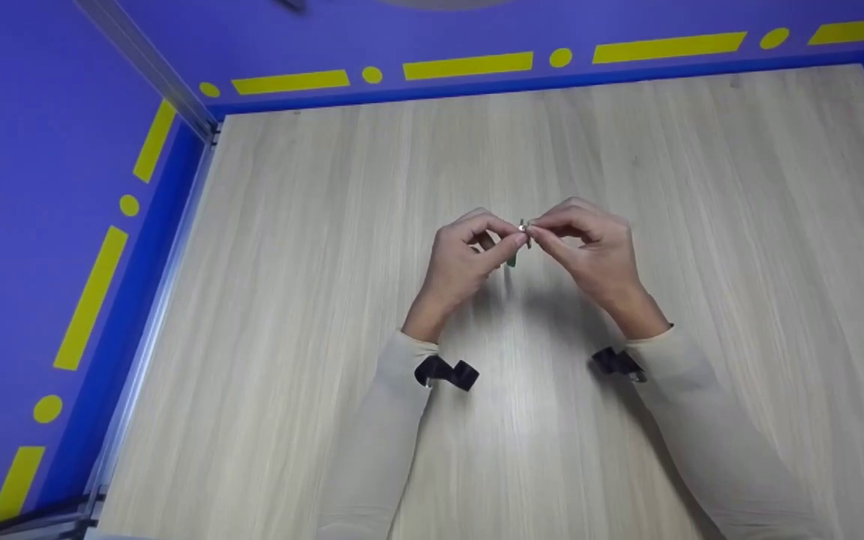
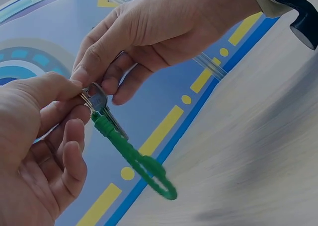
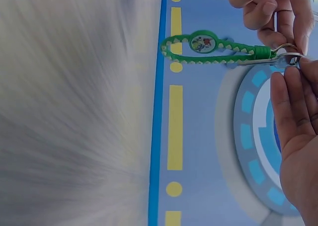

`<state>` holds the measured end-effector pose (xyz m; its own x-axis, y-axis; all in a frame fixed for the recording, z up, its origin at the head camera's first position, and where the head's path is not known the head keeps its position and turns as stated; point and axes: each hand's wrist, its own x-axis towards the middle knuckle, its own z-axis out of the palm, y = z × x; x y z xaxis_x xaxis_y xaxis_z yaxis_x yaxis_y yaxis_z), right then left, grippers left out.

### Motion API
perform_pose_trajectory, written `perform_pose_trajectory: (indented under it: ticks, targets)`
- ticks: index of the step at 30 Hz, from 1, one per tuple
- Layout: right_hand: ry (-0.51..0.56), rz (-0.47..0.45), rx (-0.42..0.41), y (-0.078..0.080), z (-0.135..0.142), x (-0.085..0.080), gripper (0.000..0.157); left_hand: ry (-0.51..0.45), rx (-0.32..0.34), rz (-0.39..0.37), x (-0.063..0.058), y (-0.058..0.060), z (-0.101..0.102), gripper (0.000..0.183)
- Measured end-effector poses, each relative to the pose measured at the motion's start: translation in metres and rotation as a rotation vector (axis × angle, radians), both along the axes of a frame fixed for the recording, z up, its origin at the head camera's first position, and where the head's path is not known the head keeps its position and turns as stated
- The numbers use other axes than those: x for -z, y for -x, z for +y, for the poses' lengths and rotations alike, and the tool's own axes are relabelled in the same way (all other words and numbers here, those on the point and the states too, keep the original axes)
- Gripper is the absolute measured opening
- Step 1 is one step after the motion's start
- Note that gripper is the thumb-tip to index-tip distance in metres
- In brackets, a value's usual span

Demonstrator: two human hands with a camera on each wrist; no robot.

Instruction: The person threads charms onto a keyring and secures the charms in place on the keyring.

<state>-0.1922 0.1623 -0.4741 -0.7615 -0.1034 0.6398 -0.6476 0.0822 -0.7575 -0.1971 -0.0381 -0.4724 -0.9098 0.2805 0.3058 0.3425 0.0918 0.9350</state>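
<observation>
In front of the person, above the table, the fingertips of the left hand (image 1: 466, 251) and right hand (image 1: 597, 251) meet at a small metal key ring (image 3: 286, 46). The left thumb and fingers pinch the ring. At the head of a silver key (image 2: 100, 101) on that ring, the right thumb and fingertips pinch close beside the left ones. From the ring hangs a green braided strap loop (image 2: 130, 154), with a round picture badge (image 3: 202, 41) on it. Fingers partly cover the ring and the key's head.
A light wood-grain table (image 1: 289, 300) lies beneath the hands. Blue panels (image 1: 19, 187) with yellow dashes and dots rise along its left and far sides, with a metal frame post (image 1: 154, 64) at the corner. Black straps (image 1: 447, 371) circle both sleeved wrists.
</observation>
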Motion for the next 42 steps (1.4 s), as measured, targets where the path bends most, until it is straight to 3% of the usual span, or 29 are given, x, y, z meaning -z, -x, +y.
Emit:
perform_pose_trajectory:
  ticks: [7,16,26,35,42]
  targets:
    - [0.021,-0.036,0.029,-0.0003,0.0005,-0.0001,0.019,0.023,0.001,0.087,0.0010,0.0007,-0.0003,0.007]
    - [-0.027,0.030,0.028,0.0005,-0.0018,-0.0016,0.019,-0.016,-0.007,-0.021,0.0007,-0.0004,-0.0003,0.013]
    - [0.002,0.017,0.048,-0.0005,-0.0030,-0.0014,0.018,0.013,-0.006,0.065,0.0014,0.0007,0.0000,0.006]
    - [-0.045,0.046,0.043,-0.0002,-0.0030,-0.0018,0.021,-0.015,-0.005,-0.017,0.0003,-0.0003,-0.0003,0.011]
    - [-0.017,0.032,0.033,0.0000,-0.0023,-0.0012,0.020,-0.006,0.015,0.049,0.0013,0.0005,-0.0005,0.006]
